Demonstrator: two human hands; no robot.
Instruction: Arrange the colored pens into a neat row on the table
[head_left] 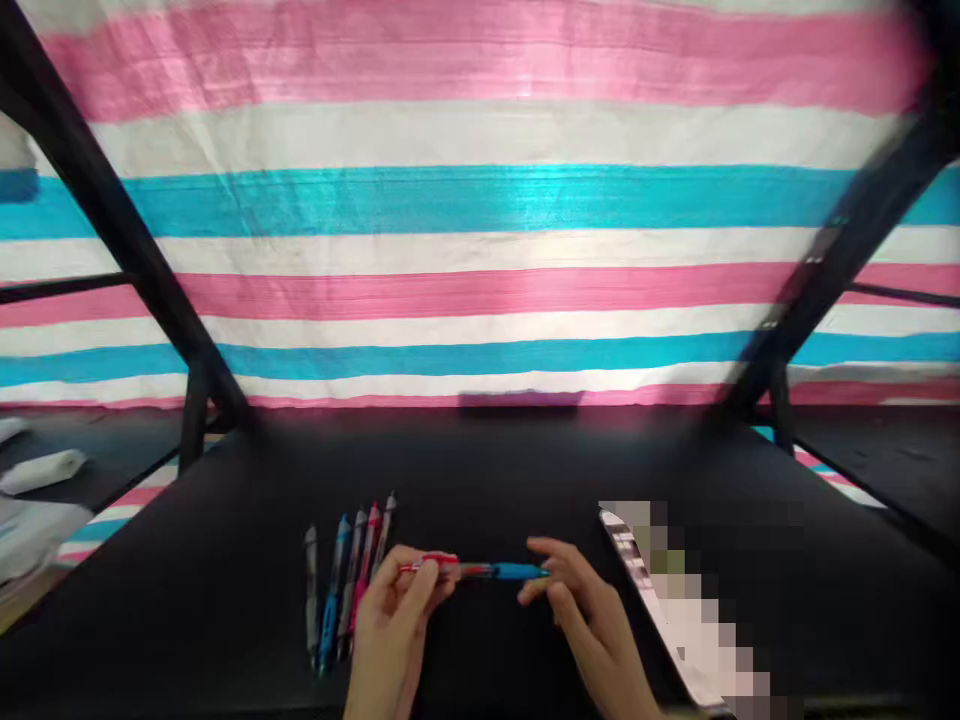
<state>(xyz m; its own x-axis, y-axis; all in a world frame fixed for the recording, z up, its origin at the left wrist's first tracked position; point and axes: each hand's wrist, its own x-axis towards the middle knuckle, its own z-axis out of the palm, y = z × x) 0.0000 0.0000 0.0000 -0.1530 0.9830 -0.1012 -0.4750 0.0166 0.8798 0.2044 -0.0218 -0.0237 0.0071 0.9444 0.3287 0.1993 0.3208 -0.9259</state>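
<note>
Five pens (pixel 352 585) are laid out; a sixth pen (pixel 480 571) is pinched by the left hand (pixel 397 615), the right hand (pixel 592 612) half-open nearby.

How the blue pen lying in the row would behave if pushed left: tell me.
The blue pen would likely roll, its barrel looking slim and round. It might soon bump the leftmost pen, which lies close by.

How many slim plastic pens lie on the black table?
5, by the left hand: leftmost clear pen, blue pen, middle clear pen, pink pen, rightmost clear pen; more may be hidden.
</note>
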